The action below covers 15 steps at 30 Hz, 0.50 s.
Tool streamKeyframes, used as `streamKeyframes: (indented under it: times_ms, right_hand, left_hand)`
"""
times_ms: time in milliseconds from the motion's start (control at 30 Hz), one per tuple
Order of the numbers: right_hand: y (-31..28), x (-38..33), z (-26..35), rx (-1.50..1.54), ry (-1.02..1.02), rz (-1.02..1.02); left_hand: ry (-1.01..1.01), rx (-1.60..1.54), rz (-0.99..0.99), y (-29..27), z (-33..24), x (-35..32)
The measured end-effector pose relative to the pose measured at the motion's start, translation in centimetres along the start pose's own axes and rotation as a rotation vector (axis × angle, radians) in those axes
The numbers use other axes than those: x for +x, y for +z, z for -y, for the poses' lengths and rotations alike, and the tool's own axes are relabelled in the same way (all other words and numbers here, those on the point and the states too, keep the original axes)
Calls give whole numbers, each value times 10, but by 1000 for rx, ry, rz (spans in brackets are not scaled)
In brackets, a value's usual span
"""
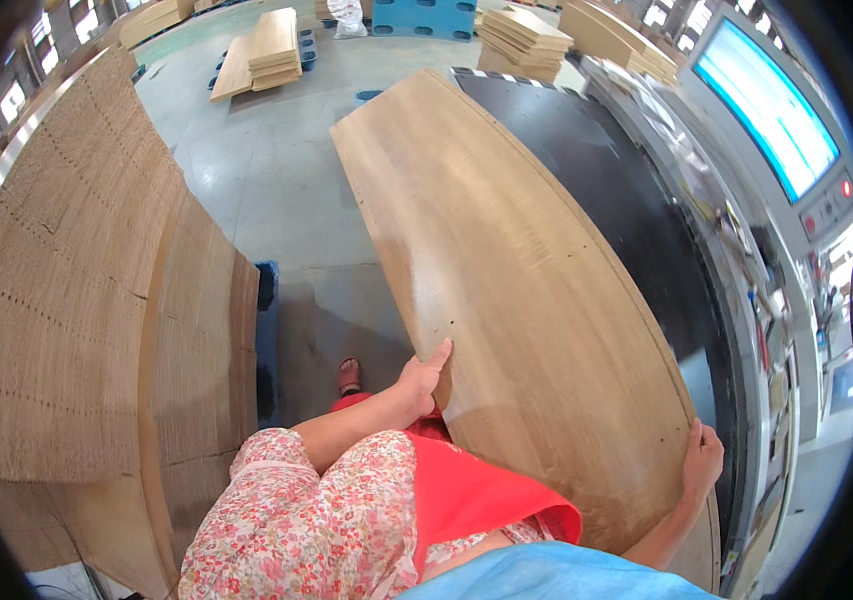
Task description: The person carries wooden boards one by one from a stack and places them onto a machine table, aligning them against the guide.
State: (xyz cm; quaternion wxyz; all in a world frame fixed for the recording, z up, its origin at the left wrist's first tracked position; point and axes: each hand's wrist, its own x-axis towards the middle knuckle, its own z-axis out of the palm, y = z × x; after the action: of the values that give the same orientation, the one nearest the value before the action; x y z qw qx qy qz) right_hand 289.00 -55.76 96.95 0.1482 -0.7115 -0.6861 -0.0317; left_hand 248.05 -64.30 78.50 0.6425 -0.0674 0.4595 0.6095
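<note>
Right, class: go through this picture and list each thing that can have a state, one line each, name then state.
Wooden board: held at both near edges, lying over the black machine bed.
Left hand: gripping the board's left edge.
Right hand: gripping the board's right corner.
Screen: lit.
Machine bed: partly covered by the board.
Stack of boards: piled flat at the left.

A rectangular screen [767, 105] — glowing cyan-white, grey-framed — stands at upper right.
</note>
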Motion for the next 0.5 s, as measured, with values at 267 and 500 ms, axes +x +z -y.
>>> streamKeyframes:
  times_ms: [267,500]
  right_hand:
    - [25,65,190,-38,-159,-71]
    - [53,136,329,-36,-182,-65]
  left_hand:
    - [-56,-100,-25,-46,-157,59]
    - [-66,-173,-58,-80,-257,143]
